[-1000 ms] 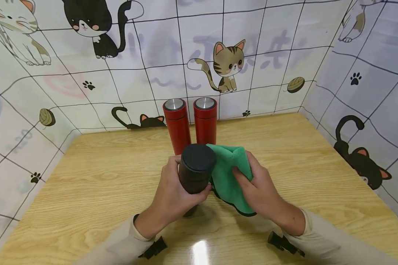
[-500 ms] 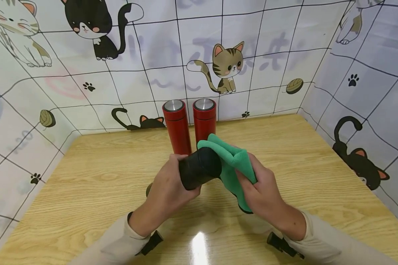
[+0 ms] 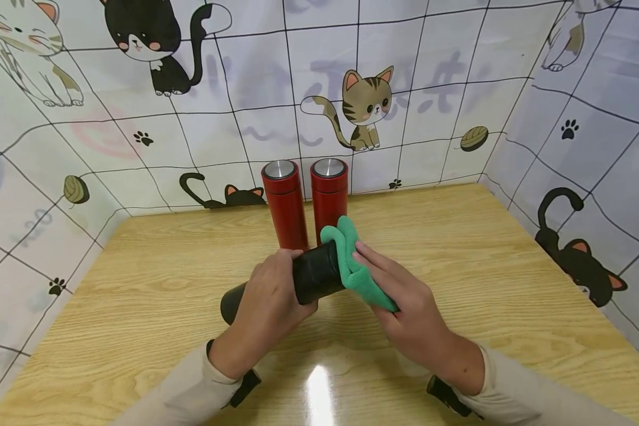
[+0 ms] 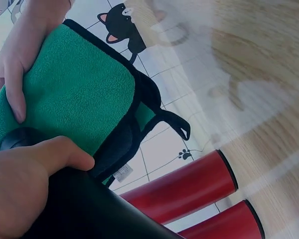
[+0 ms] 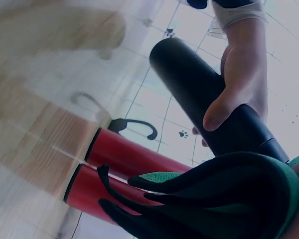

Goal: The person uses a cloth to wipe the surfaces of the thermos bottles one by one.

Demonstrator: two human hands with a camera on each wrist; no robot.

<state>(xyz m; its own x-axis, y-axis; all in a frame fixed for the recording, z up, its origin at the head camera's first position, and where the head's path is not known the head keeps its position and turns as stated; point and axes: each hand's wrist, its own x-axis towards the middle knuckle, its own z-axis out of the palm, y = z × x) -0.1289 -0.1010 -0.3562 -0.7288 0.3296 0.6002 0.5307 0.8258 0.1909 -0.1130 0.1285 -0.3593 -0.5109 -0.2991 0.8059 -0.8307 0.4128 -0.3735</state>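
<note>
In the head view my left hand (image 3: 266, 290) grips a black thermos (image 3: 315, 273) around its body. The thermos is tilted, nearly lying sideways above the table, its capped end toward the right. My right hand (image 3: 416, 313) holds a green cloth (image 3: 359, 278) and presses it against that capped end, fingers lying fairly straight along the cloth. The left wrist view shows the cloth (image 4: 79, 84) with a black edge and a hanging loop, draped by the thermos end. The cap's end face is hidden under the cloth. In the right wrist view the thermos (image 5: 184, 79) shows its plain base.
Two red thermoses (image 3: 286, 219) (image 3: 330, 198) with silver-topped lids stand upright side by side behind my hands, near the back wall. The wooden table (image 3: 165, 266) is bounded by cat-patterned wall sheets (image 3: 266, 77) at the back and both sides.
The black thermos has tipped from near upright to sideways, its cap swinging right. The right hand's cloth has come from beside the thermos onto the cap end, and its fingers have straightened.
</note>
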